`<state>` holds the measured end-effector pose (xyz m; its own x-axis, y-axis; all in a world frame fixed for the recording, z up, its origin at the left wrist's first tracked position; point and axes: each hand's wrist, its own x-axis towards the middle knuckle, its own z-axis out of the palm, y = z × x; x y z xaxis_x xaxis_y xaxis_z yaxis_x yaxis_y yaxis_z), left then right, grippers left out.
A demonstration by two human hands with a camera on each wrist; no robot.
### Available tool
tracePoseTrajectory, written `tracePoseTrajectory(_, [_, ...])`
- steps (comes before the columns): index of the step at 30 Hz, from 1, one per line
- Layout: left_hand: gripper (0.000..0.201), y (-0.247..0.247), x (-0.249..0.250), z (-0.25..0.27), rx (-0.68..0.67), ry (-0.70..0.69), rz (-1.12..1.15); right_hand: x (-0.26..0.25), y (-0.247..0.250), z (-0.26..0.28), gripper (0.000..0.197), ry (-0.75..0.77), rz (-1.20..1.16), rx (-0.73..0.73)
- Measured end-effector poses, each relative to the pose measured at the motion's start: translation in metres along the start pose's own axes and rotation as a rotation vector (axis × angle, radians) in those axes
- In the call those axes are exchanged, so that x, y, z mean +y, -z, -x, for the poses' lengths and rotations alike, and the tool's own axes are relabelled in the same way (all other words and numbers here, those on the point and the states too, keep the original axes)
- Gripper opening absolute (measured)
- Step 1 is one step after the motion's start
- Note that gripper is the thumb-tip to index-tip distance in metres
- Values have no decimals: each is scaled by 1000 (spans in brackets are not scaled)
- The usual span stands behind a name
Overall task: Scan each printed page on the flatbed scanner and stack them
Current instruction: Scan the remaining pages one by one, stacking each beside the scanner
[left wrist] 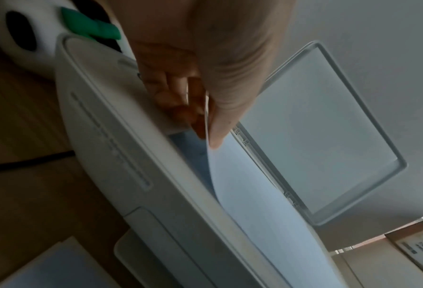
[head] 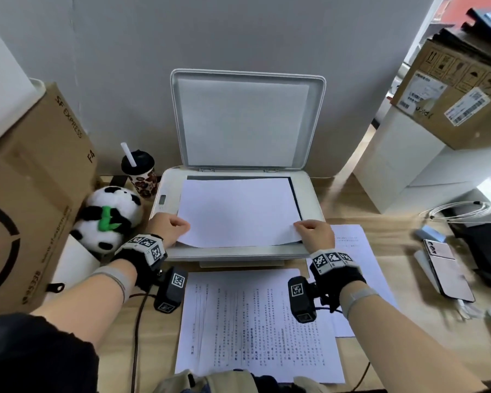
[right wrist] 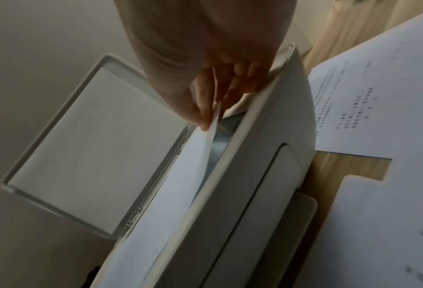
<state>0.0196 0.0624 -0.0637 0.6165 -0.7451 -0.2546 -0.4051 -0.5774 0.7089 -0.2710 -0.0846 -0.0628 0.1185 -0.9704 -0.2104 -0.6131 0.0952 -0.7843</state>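
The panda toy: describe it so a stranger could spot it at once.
Start at the open scanner in the middle of the desk and look just left of it. The panda lies there, wedged between the scanner and the big cardboard box, in front of the lidded cup. It is the only soft, black-and-white thing there, and it has a green bamboo sprig.

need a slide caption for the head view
Left hand and right hand pinch the near corners of a blank-side-up white sheet over the open white flatbed scanner.

raised lid [head: 245,120] behind, panda [head: 111,217] left
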Motion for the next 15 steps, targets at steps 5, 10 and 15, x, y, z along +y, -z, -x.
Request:
tracePoseTrajectory(5, [15, -2, 2, 0, 93, -81, -234, 6, -8, -8, 17, 64, 261, -2])
tracePoseTrajectory(10, [34, -5, 8, -7, -41, -160, -371, 9, -16, -4, 22, 174, 298, 38])
tracePoseTrajectory(15, [45, -7, 19, -9, -125, -112, -463, 9, -17, 2, 31, 212, 391, 35])
